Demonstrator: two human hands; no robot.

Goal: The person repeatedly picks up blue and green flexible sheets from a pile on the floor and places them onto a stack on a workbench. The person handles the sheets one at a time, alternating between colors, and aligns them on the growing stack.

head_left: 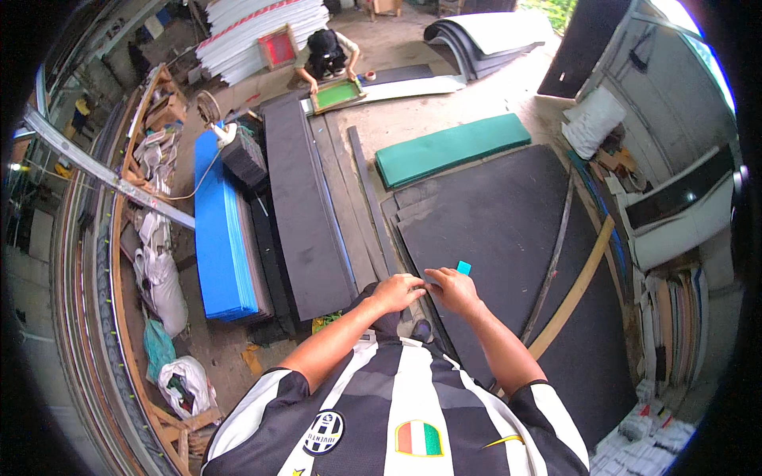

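My left hand [399,292] and my right hand [456,289] meet in front of my body, near the left edge of a large stack of black sheets [492,214]. Both have their fingers drawn in, the tips nearly touching. Whatever lies between the fingertips is too small or hidden to name. A small flat teal piece [463,267] shows just beyond the right hand's knuckles; whether that hand holds it or it rests on the black sheet, I cannot tell.
Folded green sheets [452,149] lie beyond the black stack. A wooden strip [579,285] and a dark bar [549,266] cross its right side. Leftward stand long black panels [305,214] and blue sheets [218,238]. A crouching person [321,55] handles a green-screened frame [336,95].
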